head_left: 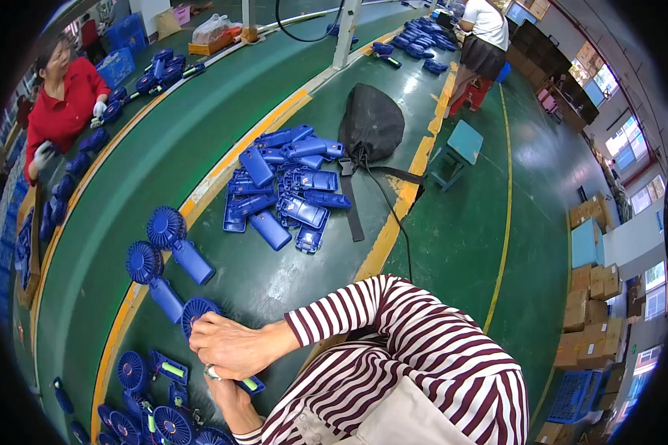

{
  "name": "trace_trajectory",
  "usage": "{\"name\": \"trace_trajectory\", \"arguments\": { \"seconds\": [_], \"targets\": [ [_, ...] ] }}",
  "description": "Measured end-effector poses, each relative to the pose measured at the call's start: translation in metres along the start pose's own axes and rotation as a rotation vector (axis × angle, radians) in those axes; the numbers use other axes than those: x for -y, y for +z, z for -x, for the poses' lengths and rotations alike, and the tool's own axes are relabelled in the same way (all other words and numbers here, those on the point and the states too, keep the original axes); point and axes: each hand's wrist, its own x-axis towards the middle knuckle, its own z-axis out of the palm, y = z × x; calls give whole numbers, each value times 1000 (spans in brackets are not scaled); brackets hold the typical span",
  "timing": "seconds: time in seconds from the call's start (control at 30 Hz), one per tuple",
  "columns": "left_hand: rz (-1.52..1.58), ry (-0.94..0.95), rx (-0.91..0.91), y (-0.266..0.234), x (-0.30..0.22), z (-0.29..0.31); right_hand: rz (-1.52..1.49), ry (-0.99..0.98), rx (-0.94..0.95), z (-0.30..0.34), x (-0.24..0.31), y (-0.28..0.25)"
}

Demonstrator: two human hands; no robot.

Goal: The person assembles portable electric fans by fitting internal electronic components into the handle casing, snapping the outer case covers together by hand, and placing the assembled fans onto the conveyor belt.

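Observation:
A blue handheld fan [194, 308] is between my hands, its round ribbed head showing above my fingers. My right hand [236, 347] is curled over the fan from above, hiding most of its handle. Beneath it, my left hand [230, 397], with a ring on one finger, closes round the handle's lower part; a bit of green shows there. Just beyond lie two fans with closed handles, one fan [192, 261] behind another fan [166, 298]. Nearest my left hand are several fans [174, 424] with opened handles and green cells.
A heap of blue handle shells [289, 189] lies on the green worktable [274, 285], near a black bag [373, 122] with straps. A conveyor belt [126, 222] runs along the left; a co-worker in red [67, 104] handles fans across it. A teal stool [464, 142] stands right.

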Motion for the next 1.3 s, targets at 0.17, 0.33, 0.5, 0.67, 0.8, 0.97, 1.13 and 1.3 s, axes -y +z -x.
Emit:
{"name": "trace_trajectory", "arguments": {
  "seconds": [0.17, 0.33, 0.5, 0.67, 0.8, 0.97, 1.13, 1.3],
  "targets": [
    [20, 1, 5, 10, -7, 10, -22, -242, -215, -6, -9, 14],
    [56, -3, 99, -2, -13, 3, -13, -367, -130, -5, -17, 9],
    [203, -82, 141, 16, -27, 12, -20, -353, 59, -1, -13, -2],
    [231, -100, 128, 5, -23, 9, 73, -394, -46, -1, -13, 9],
    [48, -5, 12, -14, -18, 17, 178, -446, -93, -3, -2, 11],
    [80, -71, -15, 6, -25, 17, 225, -425, -132, -1, -5, 10],
    [206, -142, -18, 18, -43, 19, 183, -459, -154, 8, -19, 7],
    [240, -123, -50, 16, -42, 18, 155, -434, -132, 15, -30, 17]
  ]
}}
